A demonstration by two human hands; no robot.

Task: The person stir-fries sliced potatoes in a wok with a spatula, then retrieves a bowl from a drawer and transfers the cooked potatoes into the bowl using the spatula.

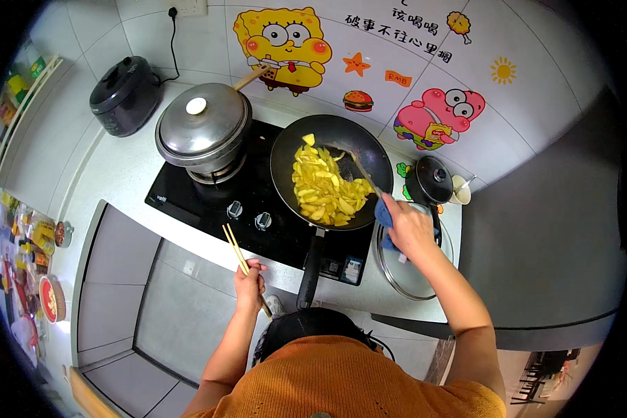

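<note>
My left hand (249,282) is closed round a pair of wooden chopsticks (233,242), held in front of the stove's near edge with their tips pointing up and left. My right hand (409,226) grips the handle of a spatula (364,171), whose head is inside a black frying pan (374,150). Sliced yellow pieces of food (324,188), perhaps potato, are heaped in the pan's left and near part. A blue cloth (383,213) shows beside and beneath my right hand; whether I hold it I cannot tell. The pan's black handle (313,268) points toward me.
A lidded metal pot (205,129) stands on the left burner of the black stove (188,202). A glass lid (414,279) lies under my right forearm. Behind it are a small black pot (428,180) and a white cup (461,189). A rice cooker (124,96) stands far left.
</note>
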